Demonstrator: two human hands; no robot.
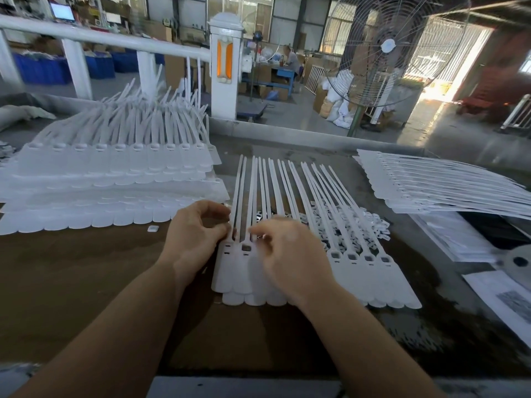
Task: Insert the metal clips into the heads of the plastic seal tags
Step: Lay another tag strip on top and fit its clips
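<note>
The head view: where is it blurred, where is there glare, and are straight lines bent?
Head view: the right hand is smeared by motion blur, the left hand sharper; daylight blows out the doorway at the far right; the wide lens bows the white railing and table edge.

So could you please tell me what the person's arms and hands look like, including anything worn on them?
Both arms are bare from the bottom edge of the picture to the fingers: no sleeves, gloves, watch, bracelets or rings show. The left hand and right hand have short, plain nails where they can be seen. The right hand is slightly blurred, so finer detail there cannot be told.
</note>
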